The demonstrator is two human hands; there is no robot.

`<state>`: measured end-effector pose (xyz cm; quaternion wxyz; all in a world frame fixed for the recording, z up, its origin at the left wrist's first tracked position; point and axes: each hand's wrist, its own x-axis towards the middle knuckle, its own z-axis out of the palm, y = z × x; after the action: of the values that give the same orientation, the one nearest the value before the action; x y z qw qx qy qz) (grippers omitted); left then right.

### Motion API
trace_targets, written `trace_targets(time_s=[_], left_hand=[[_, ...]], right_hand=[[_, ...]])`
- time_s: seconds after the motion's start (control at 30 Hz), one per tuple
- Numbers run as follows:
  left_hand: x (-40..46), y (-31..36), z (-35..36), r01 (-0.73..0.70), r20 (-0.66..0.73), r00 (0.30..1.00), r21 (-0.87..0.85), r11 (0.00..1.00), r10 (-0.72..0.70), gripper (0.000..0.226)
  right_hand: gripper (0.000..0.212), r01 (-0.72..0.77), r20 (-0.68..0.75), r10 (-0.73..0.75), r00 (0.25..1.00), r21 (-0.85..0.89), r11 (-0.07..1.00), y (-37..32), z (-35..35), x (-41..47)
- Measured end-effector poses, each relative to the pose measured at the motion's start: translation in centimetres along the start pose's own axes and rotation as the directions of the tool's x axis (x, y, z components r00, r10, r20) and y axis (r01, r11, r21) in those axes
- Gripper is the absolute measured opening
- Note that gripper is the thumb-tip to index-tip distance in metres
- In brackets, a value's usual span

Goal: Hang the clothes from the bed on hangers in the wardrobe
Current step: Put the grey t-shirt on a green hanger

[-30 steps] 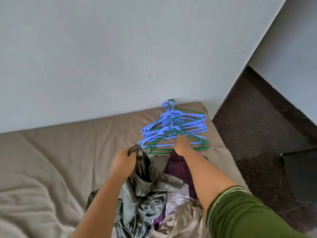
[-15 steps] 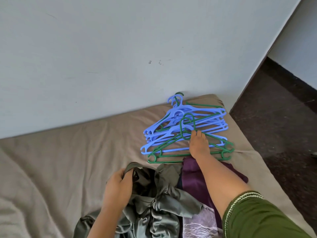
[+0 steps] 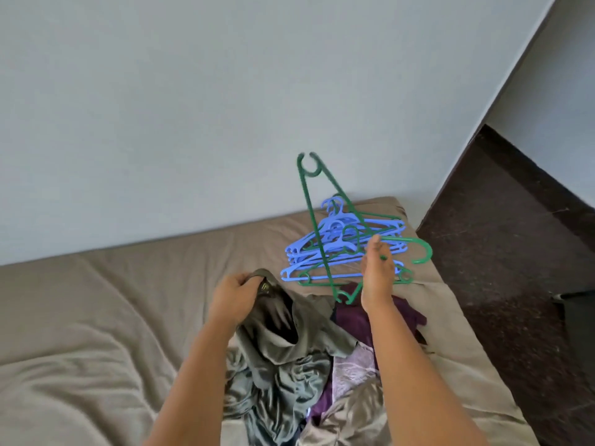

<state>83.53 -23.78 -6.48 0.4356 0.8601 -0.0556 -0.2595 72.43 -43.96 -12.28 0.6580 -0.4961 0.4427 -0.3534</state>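
Observation:
My right hand (image 3: 377,275) grips a green plastic hanger (image 3: 317,220) near its neck and has it tipped up on end above a pile of blue and green hangers (image 3: 335,252) on the bed's far corner. The hook of the green hanger sticks out to the right of my hand. My left hand (image 3: 233,297) is closed on the collar of an olive-grey shirt (image 3: 283,352), raised slightly off a heap of clothes. A purple garment (image 3: 354,320) and a beige satin one (image 3: 347,420) lie under and beside the shirt.
The bed (image 3: 96,317) has a wrinkled tan cover and runs along a pale wall (image 3: 225,91). Dark speckled floor (image 3: 515,252) lies to the right of the bed. A dark object (image 3: 579,320) sits at the right edge of the floor.
My right hand has taken one green hanger off the pile and swung it up on end. My left hand has lifted the shirt collar a little higher.

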Motion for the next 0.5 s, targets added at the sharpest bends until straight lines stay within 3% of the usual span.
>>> trace_targets(time_s=[0.1, 0.27, 0.37, 0.5], left_hand=[[-3.5, 3.3, -3.1, -0.109, -0.074, 0.991, -0.006, 0.994, 0.109, 0.023], [-8.4, 5.8, -6.9, -0.079, -0.175, 0.984, -0.188, 0.979, 0.046, 0.029], [-10.7, 5.4, -8.9, -0.01, -0.114, 0.993, -0.265, 0.964, -0.021, 0.027], [-13.8, 6.2, -11.2, 0.069, -0.019, 0.997, -0.359, 0.931, -0.081, 0.018]], right_hand=[[0.044, -0.008, 0.052, -0.006, 0.999, 0.27, 0.963, -5.3, 1.7, -4.7], [0.062, -0.175, 0.248, 0.054, 0.967, 0.496, 0.851, -12.8, 3.7, -11.0], [0.064, -0.276, 0.375, 0.059, 0.925, 0.555, 0.785, -14.7, 4.3, -14.6], [0.063, -0.282, 0.436, 0.011, 0.9, 0.564, 0.776, -14.5, 5.7, -18.4]])
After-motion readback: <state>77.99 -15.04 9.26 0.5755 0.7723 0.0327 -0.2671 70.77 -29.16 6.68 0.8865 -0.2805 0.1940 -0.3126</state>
